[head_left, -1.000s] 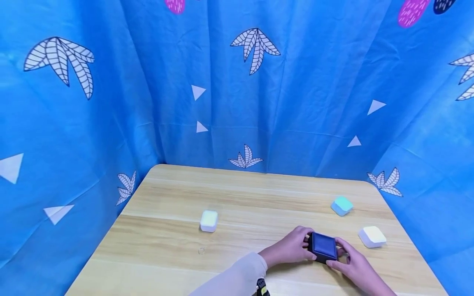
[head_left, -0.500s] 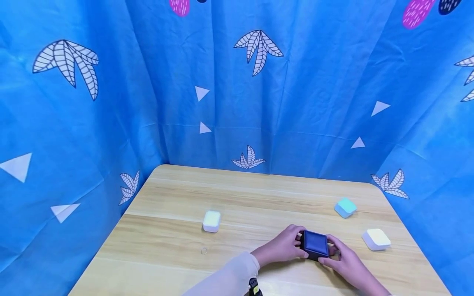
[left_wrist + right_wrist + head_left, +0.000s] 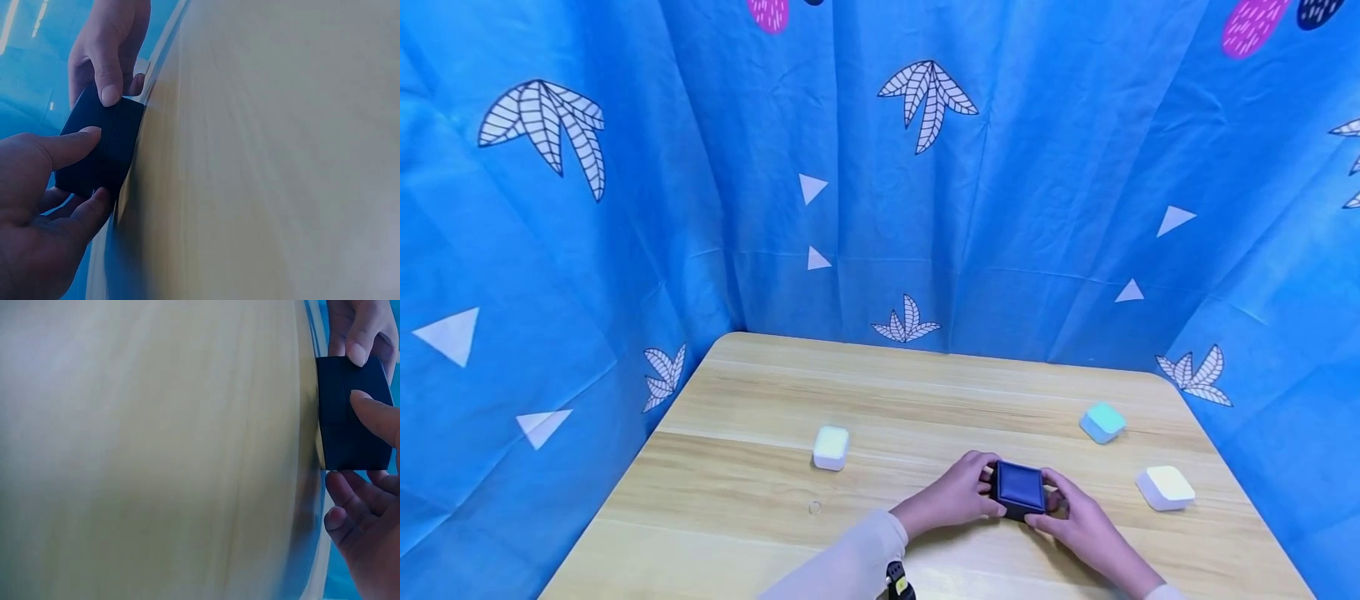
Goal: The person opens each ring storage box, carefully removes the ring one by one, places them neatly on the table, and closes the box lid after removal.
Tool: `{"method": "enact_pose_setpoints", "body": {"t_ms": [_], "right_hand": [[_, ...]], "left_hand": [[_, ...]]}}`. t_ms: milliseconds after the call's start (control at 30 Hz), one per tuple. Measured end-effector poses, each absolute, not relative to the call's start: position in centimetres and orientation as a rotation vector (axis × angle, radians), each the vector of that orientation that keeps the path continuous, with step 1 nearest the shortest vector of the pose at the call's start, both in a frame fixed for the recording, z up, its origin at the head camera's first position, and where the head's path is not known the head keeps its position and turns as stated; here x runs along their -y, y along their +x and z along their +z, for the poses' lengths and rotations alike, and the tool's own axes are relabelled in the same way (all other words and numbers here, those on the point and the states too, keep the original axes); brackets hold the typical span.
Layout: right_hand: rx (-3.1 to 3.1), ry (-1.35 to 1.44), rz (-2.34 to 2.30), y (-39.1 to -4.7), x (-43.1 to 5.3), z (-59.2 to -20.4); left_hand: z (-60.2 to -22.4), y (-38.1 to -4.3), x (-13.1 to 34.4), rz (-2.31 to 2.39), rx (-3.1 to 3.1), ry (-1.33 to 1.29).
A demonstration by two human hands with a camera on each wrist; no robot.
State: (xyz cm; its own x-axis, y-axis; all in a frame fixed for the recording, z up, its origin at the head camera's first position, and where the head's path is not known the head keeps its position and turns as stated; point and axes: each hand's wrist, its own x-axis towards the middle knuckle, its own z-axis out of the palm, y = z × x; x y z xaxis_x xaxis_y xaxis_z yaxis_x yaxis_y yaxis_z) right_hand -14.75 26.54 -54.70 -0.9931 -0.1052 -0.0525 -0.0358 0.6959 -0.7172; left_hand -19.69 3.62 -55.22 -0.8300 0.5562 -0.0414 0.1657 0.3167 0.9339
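Observation:
A small dark jewelry box (image 3: 1021, 485) with a blue padded-looking top is held between both hands over the front right half of the table. My left hand (image 3: 953, 498) grips its left side, thumb at the near face and fingers around the back. From the right, my right hand (image 3: 1081, 523) grips the opposite side in the same way. The left wrist view shows the box (image 3: 103, 147) close at the table surface with both thumbs on its near face. To the left, a thin ring (image 3: 815, 507) lies on the wood.
A white rounded block (image 3: 831, 448) sits left of the middle of the wooden table (image 3: 722, 492). Toward the right edge are a teal-topped block (image 3: 1103, 422) and another white block (image 3: 1166, 488). A blue patterned curtain (image 3: 880, 208) surrounds the table's back and sides.
Both hands have moved left across the table with the jewelry box between them, keeping their grip. The head view has shifted slightly; the ring and blocks stay in place.

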Motion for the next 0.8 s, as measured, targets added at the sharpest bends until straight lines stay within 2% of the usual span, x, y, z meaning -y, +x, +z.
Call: {"method": "enact_pose_setpoints", "body": {"t_ms": [800], "right_hand": [[-2.780,-0.229,-1.245,-16.6,-22.4,-54.8]], "left_hand": [[-55.4,-19.8,0.7,1.606,-2.234,0.546]]}}
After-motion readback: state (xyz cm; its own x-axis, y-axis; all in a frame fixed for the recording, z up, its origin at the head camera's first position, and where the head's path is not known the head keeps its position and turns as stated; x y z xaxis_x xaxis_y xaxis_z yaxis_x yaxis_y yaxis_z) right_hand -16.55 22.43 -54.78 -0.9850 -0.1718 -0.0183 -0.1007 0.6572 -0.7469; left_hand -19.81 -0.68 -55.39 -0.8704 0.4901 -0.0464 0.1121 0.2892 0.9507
